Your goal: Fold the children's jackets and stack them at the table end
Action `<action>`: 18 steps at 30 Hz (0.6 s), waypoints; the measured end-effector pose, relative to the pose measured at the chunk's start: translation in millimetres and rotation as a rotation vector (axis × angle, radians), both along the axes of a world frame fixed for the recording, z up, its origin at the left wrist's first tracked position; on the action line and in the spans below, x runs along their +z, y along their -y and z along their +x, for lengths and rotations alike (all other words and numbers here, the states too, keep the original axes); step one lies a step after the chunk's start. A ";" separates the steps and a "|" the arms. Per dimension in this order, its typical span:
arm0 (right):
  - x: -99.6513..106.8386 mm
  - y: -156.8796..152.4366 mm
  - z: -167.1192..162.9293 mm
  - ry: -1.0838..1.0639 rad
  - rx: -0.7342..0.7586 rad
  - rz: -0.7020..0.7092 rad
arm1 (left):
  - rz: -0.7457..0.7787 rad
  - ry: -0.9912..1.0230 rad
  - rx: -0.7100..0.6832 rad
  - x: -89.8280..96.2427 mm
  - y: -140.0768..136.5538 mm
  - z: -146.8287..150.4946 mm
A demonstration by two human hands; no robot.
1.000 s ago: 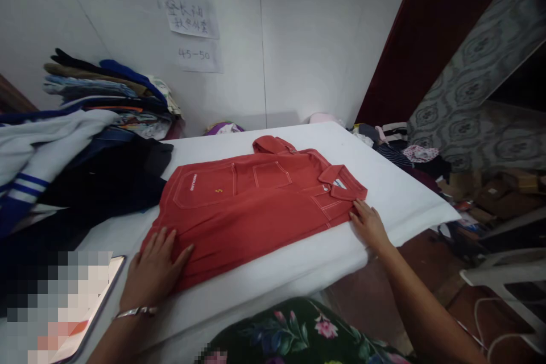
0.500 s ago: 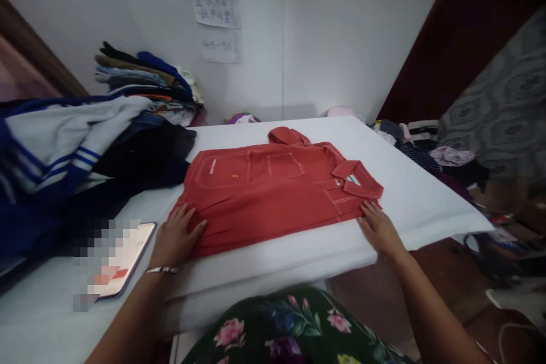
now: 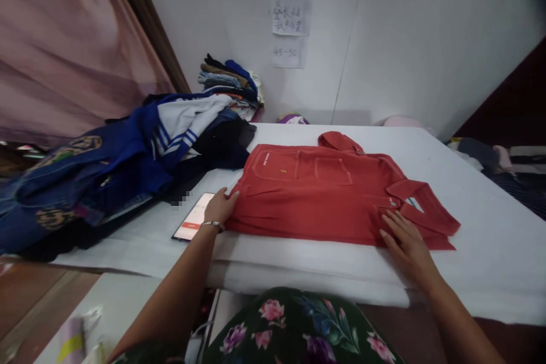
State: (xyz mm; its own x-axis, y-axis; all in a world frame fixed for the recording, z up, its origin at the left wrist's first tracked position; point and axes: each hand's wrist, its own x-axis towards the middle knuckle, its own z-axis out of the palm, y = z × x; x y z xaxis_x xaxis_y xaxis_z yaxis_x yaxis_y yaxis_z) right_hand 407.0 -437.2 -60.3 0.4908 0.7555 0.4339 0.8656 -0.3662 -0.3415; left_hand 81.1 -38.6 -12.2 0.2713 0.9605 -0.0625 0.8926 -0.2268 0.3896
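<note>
A red shirt [image 3: 307,205] with white stitching lies on its side across the white table, collar to the right and hem to the left. One sleeve is folded back at the far edge. My left hand [image 3: 219,207] touches the hem at the near left corner, with its fingers apart. Over the front below the collar, my right hand [image 3: 405,242] rests with fingers stretched out on the cloth. Just left of my left hand, a phone [image 3: 194,217] with a lit screen lies on the table.
A heap of clothes [image 3: 128,165], blue, white and black, covers the table's left side. Behind it stands a stack of folded garments [image 3: 232,79]. Paper notes [image 3: 289,17] hang on the wall. More clothes [image 3: 518,162] lie beyond the table's right edge.
The view has turned left. My right hand has moved from the shirt's near edge by the collar onto its front. My left hand remains at the hem, now further out to its edge.
</note>
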 end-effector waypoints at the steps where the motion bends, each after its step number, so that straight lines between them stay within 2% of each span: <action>1: 2.0 -9.2 -0.5 -0.011 0.032 0.001 | 0.020 -0.006 -0.005 2.4 -3.5 2.9; 3: 9.1 -30.8 -2.6 -0.042 0.103 0.006 | 0.135 -0.011 -0.067 6.9 -8.1 12.6; 6: 23.7 -70.9 -6.2 -0.119 0.168 0.015 | 0.303 0.010 -0.274 10.7 -10.2 36.7; 8: 31.3 -100.8 -6.0 -0.191 0.163 0.017 | 0.303 -0.008 -0.406 10.1 -10.0 54.8; 10: 34.7 -130.3 -2.6 -0.253 0.127 0.007 | 0.255 -0.070 -0.477 7.1 -10.1 70.0; 14: 30.8 -176.1 8.7 -0.296 -0.022 -0.134 | 0.220 -0.155 -0.474 -2.4 -13.0 84.1; 18: 20.4 -193.2 14.8 -0.245 -0.059 -0.224 | 0.212 -0.141 -0.467 -7.5 -15.6 83.2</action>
State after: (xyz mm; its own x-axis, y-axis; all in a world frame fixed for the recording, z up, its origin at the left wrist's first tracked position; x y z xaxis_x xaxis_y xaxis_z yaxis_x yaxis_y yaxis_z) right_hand 421.8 -244.0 -39.9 0.6056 0.7861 0.1237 0.7429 -0.5028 -0.4420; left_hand 164.3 -23.0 -19.7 0.6761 0.7349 0.0530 0.7182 -0.6733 0.1757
